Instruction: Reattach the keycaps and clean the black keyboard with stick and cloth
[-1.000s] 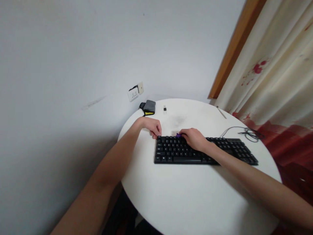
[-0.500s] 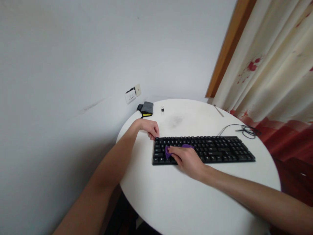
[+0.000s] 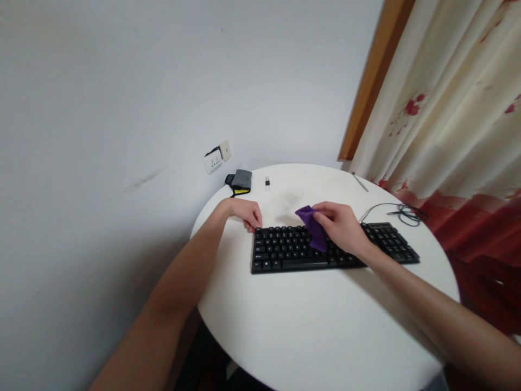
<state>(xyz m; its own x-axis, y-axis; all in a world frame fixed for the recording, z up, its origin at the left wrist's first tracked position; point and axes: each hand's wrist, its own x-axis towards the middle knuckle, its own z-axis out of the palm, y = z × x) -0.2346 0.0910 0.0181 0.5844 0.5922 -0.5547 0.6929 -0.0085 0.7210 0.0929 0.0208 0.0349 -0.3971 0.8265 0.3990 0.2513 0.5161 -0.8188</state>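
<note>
A black keyboard [image 3: 295,251] lies flat on the white round table [image 3: 309,326]. At its far left corner, my left hand [image 3: 249,214] is closed with the fingers curled down, holding that corner; the fingertips are partly hidden. My right hand [image 3: 340,225] pinches a purple cloth [image 3: 316,231] between thumb and fingers. The cloth hangs raised over the middle of the keyboard, and its lower end covers some keys. The right hand and wrist hide part of the keys to the right.
A folded grey cloth [image 3: 243,179] with a yellow edge sits at the back left, near a wall socket [image 3: 213,161]. Beside it is a small black piece with thin prongs [image 3: 267,183]. A thin grey stick [image 3: 360,182] and a coiled black cable [image 3: 411,215] lie toward the right, by the curtain [image 3: 431,125].
My right hand has lifted the purple cloth off the left keys and moved away and to the right. My left hand stays at the keyboard's corner.
</note>
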